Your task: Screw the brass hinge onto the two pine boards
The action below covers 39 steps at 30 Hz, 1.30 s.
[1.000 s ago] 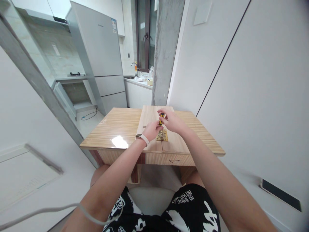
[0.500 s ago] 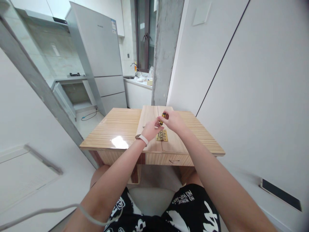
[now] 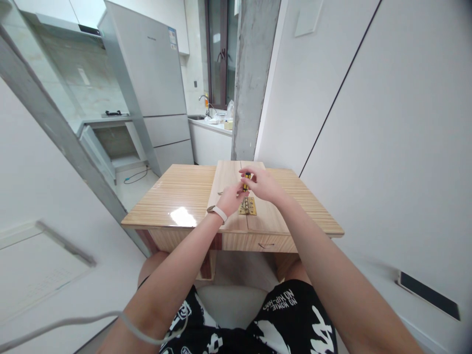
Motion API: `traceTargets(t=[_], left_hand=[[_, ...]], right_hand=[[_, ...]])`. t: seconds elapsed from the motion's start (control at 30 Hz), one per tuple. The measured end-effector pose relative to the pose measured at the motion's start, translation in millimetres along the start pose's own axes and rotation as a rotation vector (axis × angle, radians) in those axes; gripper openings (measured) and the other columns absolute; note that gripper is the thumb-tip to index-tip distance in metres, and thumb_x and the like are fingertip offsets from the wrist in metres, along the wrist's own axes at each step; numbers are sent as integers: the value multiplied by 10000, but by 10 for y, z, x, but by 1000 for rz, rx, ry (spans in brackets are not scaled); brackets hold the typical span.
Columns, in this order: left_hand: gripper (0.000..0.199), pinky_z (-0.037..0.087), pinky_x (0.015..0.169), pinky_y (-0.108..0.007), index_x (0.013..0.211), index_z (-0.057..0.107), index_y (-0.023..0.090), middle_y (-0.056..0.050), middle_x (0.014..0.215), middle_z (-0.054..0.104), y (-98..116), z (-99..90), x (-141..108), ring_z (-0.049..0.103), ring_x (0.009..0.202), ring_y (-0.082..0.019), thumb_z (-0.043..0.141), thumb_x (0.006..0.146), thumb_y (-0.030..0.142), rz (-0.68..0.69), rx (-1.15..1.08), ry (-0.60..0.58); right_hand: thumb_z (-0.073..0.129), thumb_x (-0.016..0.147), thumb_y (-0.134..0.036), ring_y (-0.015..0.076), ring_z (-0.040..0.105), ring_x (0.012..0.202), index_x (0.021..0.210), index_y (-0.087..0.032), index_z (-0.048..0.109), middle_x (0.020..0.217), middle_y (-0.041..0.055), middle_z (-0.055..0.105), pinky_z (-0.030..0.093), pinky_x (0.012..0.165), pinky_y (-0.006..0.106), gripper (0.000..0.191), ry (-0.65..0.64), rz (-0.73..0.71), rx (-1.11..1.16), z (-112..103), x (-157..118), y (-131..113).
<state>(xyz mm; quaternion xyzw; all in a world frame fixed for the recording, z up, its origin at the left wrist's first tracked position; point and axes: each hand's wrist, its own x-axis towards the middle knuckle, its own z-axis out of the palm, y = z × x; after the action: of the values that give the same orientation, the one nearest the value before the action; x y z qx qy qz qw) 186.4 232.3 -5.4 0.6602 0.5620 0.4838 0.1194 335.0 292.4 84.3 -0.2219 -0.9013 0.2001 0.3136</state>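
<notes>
A yellow and black screwdriver (image 3: 247, 182) stands nearly upright above a brass hinge (image 3: 247, 206), its thin shaft pointing down. My right hand (image 3: 262, 182) holds the handle from the right, thumb and fingers around it. Lower down, my left hand (image 3: 231, 197) is closed at the screwdriver's lower end, near the hinge. The hinge lies unfolded across the seam between two pale wooden boards (image 3: 228, 173). Whether the screwdriver's tip sits in a screw is hidden by my fingers and too small to tell.
The boards lie on a striped wooden table (image 3: 165, 195) with a drawer (image 3: 254, 243) at the front. A small dark piece (image 3: 220, 193) lies left of my left hand. A white wall (image 3: 387, 147) rises close on the right. A grey cable (image 3: 73, 322) crosses at lower left.
The screwdriver has gone from tilted to more upright. My right hand has shifted slightly left, its fingers now reaching over the handle's top. The hinge and boards have stayed in place.
</notes>
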Motion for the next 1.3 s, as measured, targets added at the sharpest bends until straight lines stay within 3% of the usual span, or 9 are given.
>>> traceTargets(t=[0.13,0.3,0.43,0.6,0.73,0.87,0.97,1.13,1.3], left_hand=[[226,578,884,-329,1175,632,169,-85,1028,788,-8,26,6,752,1001,-219,556,964,143,-40,-111,-41],[257,588,878,-343,1197,637,168,-99,1052,779,-85,31,24,752,973,-222,612,941,169,-35,-144,-45],[348,582,847,-334,1231,650,188,-73,1003,768,-121,14,21,736,887,-203,707,889,215,-7,-50,17],[155,571,779,-318,1008,688,138,-87,928,752,-120,71,46,714,834,-197,720,868,196,-21,19,61],[117,569,769,-326,990,688,136,-97,933,760,-92,85,52,722,824,-207,699,882,178,-55,62,84],[93,578,805,-349,975,684,157,-86,897,773,-25,39,18,737,841,-225,697,889,189,-80,68,63],[218,579,844,-341,1118,657,190,-67,954,784,38,3,-11,748,901,-221,670,903,158,-66,17,52],[304,573,881,-334,1196,625,202,-56,978,781,86,-18,-28,750,956,-219,645,905,117,-46,-30,32],[372,569,868,-328,1285,573,195,-68,1025,774,21,10,-14,748,966,-213,605,923,113,-21,-112,-2]], right_hand=[[575,918,-131,153,645,732,1156,-206,703,999,50,747,485,751,297,280,-59,44,68,-9,2,-1],[620,882,-150,182,634,800,1043,-202,721,921,49,728,452,797,306,197,40,-1,-97,47,16,38],[668,896,-280,192,609,790,992,-199,690,896,52,711,415,742,296,128,110,-3,-194,108,24,48],[628,942,-481,202,575,710,884,-216,647,767,39,671,346,650,299,272,151,84,-363,185,24,32],[600,957,-523,217,594,735,877,-215,651,782,58,682,364,668,307,323,145,137,-413,191,11,-9],[676,920,-376,213,638,848,1074,-206,682,1012,80,731,444,773,314,229,90,25,-242,105,-11,-56],[628,921,-204,188,662,889,1151,-216,685,1133,73,732,478,838,312,238,11,-28,-91,38,-15,-64],[572,925,-124,155,674,814,1145,-218,688,1159,61,734,505,830,307,266,-24,21,9,18,-6,-38],[569,923,-124,175,680,810,1113,-207,711,996,58,755,501,816,303,252,-1,35,-24,59,4,-22]])
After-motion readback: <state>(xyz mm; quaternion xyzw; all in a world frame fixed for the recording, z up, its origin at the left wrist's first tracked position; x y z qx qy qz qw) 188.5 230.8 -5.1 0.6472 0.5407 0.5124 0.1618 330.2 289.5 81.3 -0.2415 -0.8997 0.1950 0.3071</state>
